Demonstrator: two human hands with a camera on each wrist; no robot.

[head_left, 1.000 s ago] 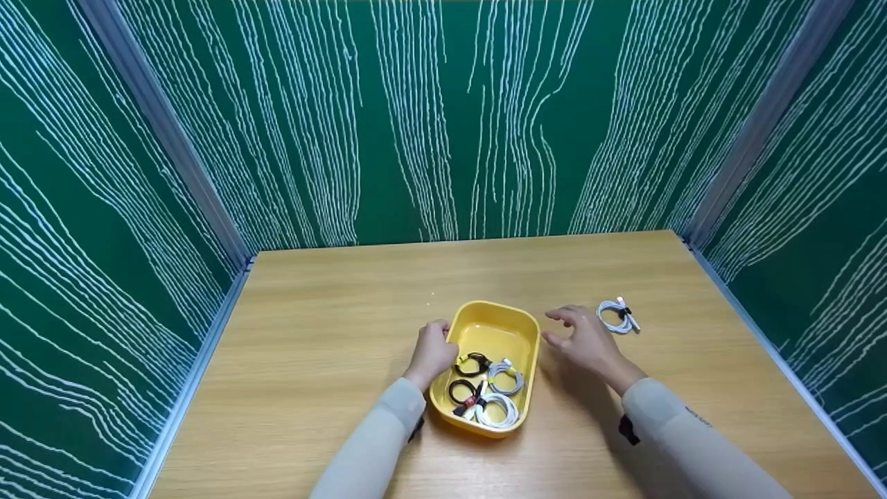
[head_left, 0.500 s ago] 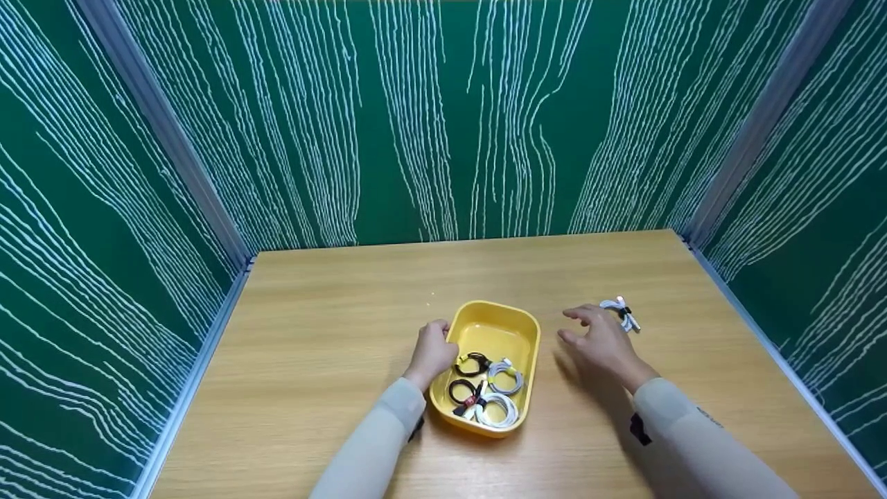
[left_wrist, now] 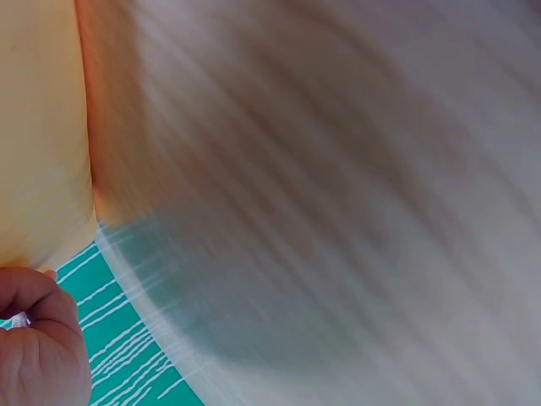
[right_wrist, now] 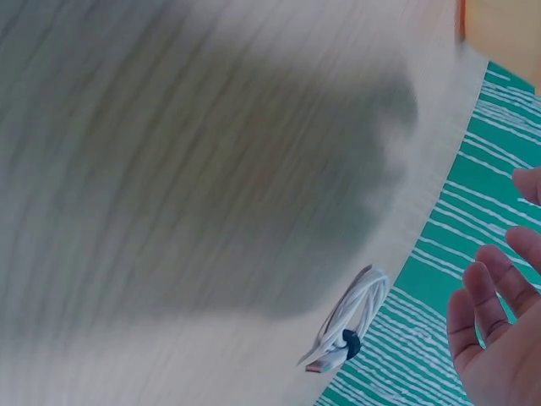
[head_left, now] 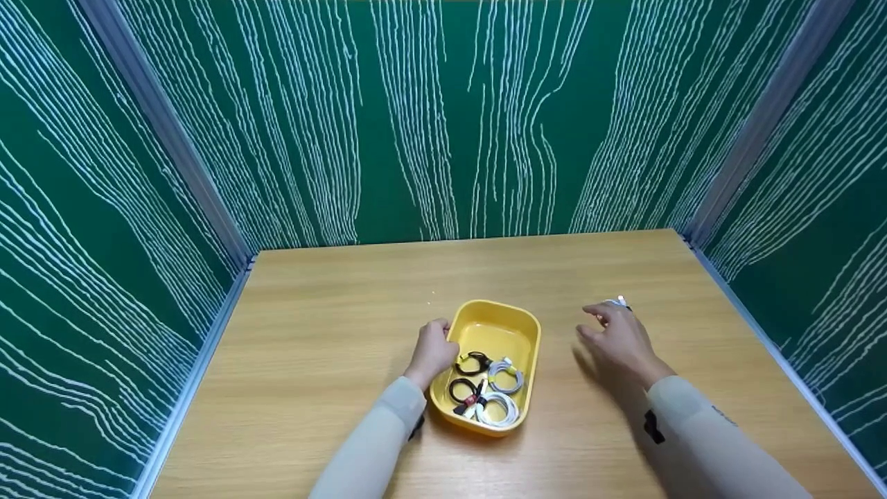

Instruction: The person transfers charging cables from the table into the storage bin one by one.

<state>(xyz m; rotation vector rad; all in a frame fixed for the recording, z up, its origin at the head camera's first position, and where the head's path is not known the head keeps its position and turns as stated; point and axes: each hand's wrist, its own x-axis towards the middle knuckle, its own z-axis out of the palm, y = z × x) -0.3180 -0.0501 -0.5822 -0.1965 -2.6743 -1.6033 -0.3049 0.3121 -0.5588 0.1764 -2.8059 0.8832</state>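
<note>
My left hand [head_left: 433,352] grips the left rim of a yellow plastic bin [head_left: 493,337]. In the left wrist view the bin's wall [left_wrist: 42,144] fills the upper left, above curled fingers. Coiled cables lie in the bin's near half: a black one with a yellow tie [head_left: 470,363], a grey one with a yellow tie [head_left: 506,378], a black one with a red tie [head_left: 461,392] and a white one [head_left: 499,410]. My right hand [head_left: 624,343] hovers with fingers loosely bent, holding nothing. It largely hides another white cable coil [head_left: 620,301]; the right wrist view shows this coil [right_wrist: 353,317] with its black tie, apart from the fingers.
The wooden table [head_left: 332,333] carries the bin and the loose cable. Green panels with white wavy lines [head_left: 402,125] stand behind it and at both sides, joined by metal posts [head_left: 755,132].
My right hand has moved right, away from the bin, and now covers most of the loose white cable in the head view. My left hand and the bin have stayed put.
</note>
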